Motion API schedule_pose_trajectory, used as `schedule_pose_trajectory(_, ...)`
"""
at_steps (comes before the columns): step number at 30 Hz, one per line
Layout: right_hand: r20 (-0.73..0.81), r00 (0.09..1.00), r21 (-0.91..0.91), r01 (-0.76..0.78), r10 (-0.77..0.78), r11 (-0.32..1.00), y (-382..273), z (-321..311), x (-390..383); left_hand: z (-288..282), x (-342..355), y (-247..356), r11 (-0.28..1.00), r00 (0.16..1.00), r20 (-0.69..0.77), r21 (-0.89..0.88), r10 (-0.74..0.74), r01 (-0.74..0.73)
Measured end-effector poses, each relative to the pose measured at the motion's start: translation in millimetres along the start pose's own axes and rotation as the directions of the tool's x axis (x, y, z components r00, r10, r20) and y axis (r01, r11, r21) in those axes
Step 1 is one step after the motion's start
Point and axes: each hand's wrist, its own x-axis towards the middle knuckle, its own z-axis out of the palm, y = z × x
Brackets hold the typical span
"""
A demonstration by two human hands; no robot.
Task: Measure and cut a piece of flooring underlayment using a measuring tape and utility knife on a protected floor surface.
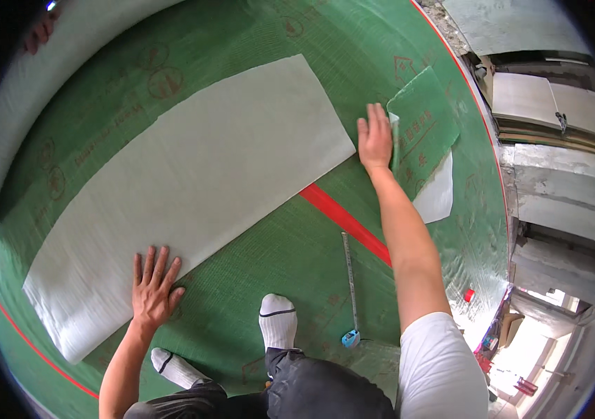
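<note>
Stacked boards [524,96] at right, bright light [521,362] lower right

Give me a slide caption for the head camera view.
Left hand on a large pale sheet, right hand between it and a smaller green piece, over green floor covering.

Big sheet [193,167] is just plain pale grey-white, no pattern I can see. Floor covering [269,258] is deep green with faint reddish printed marks, plus a bright red stripe [346,222] toward the right. Offcut [427,122] on the far right: green, red print, white at its near end. Near side: light blue tape measure [351,339], white socks [278,328] with dark bands.
</note>
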Motion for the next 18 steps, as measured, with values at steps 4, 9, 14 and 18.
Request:
schedule_pose_trajectory(4, 0.113, 0.978, 0.355, -0.205, 0.176, 0.912, -87.4, -70.5, -66.6, -44.1, -21.0, -7.6, 0.999, 0.999, 0.039, -0.008, -0.038, 0.039)
schedule_pose_trajectory(9, 0.535, 0.751, 0.092, -0.508, 0.388, 0.857, -128.6, -229.9, -291.9, -100.9, 10.9, -15.1, 0.988, 0.99, 0.07, -0.105, 0.119, -0.111)
schedule_pose_trajectory(14, 0.679, 0.428, -0.149, -0.716, 0.597, 0.682, -163.5, -326.1, -512.0, -137.6, 66.3, -39.5, 0.949, 0.938, 0.144, -0.079, 0.315, -0.306)
schedule_pose_trajectory(18, 0.677, 0.265, -0.138, -0.871, 0.687, 0.471, -169.2, -335.4, -574.6, -89.8, 125.0, -4.2, 0.881, 0.879, 0.084, -0.11, 0.469, -0.46)
